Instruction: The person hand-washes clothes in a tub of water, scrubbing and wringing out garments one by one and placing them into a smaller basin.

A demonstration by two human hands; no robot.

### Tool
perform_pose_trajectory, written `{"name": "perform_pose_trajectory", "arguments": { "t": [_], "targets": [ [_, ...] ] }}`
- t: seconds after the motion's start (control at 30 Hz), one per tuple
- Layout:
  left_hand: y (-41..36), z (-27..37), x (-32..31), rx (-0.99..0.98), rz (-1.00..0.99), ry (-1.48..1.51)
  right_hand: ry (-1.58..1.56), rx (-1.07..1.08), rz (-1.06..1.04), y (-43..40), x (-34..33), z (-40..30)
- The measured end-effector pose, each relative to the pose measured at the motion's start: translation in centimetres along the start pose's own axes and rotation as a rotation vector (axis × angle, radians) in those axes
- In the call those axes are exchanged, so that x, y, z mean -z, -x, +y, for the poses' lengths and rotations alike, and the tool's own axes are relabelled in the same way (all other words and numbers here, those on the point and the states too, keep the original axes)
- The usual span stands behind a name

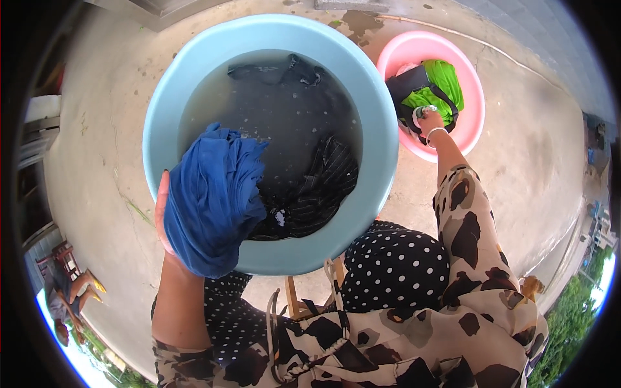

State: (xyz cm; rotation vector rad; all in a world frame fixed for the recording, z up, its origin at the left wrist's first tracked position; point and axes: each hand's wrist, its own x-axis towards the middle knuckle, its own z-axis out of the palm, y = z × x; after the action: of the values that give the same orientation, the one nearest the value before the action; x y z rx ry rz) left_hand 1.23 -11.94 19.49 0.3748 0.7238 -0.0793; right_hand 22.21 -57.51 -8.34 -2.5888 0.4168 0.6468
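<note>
A bunched, wet-looking blue cloth garment (213, 194) rests in my left hand (164, 213), at the near left rim of a large light-blue plastic basin (271, 257). Murky grey water (291, 116) fills the lower part of that basin. Dark clothing lies in it, including a black garment with thin pale stripes (325, 189). My right hand (431, 121) reaches into a smaller pink plastic basin (473, 128). Its fingers are around a small white-rimmed object (419, 114), too small to identify. Beneath that hand are a bright green cloth (444, 80) and a dark grey cloth (406, 85).
Both basins stand on a concrete floor (524, 160). My knees in polka-dot fabric (398, 266) flank the blue basin's near side. Part of a wooden stand (291, 296) shows below its rim. A thin hose (475, 44) runs behind the pink basin. Another person (65, 296) sits far left.
</note>
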Motion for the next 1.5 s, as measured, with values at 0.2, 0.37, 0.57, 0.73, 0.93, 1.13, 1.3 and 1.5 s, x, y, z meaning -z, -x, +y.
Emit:
{"name": "perform_pose_trajectory", "arguments": {
  "t": [0.2, 0.37, 0.57, 0.73, 0.93, 1.13, 1.3, 1.5],
  "targets": [
    [-0.1, -0.2, 0.3, -0.009, -0.007, -0.011, 0.243, 0.193, 0.198, 2.6, 1.1, -1.7],
    [0.4, -0.2, 0.2, 0.046, -0.127, 0.025, -0.665, -0.209, 0.282, 5.6, 5.4, -2.8],
    [2.2, -0.6, -0.1, 0.099, -0.381, 0.183, -1.419, -0.126, -0.108, 11.4, 8.9, -9.9],
    [2.5, -1.3, 0.1, 0.102, -0.469, 0.199, -1.103, 0.360, -0.544, 21.5, 9.9, -25.3],
    [-1.0, -1.8, 5.2, 0.114, -0.632, 0.213, -0.049, 1.406, 0.220, 37.2, -3.2, -31.8],
    [-0.8, -3.3, 4.3, 0.126, -0.545, 0.223, 0.131, 0.986, 0.255, 32.6, -2.3, -33.6],
    [0.9, -2.2, 4.1, 0.095, -0.701, 0.273, 0.082, 1.300, 0.303, 37.2, -2.6, -32.9],
    [2.0, -2.1, 2.0, 0.201, -0.618, 0.161, -0.024, 1.060, 0.222, 31.4, -1.2, -33.9]
  ]
}}
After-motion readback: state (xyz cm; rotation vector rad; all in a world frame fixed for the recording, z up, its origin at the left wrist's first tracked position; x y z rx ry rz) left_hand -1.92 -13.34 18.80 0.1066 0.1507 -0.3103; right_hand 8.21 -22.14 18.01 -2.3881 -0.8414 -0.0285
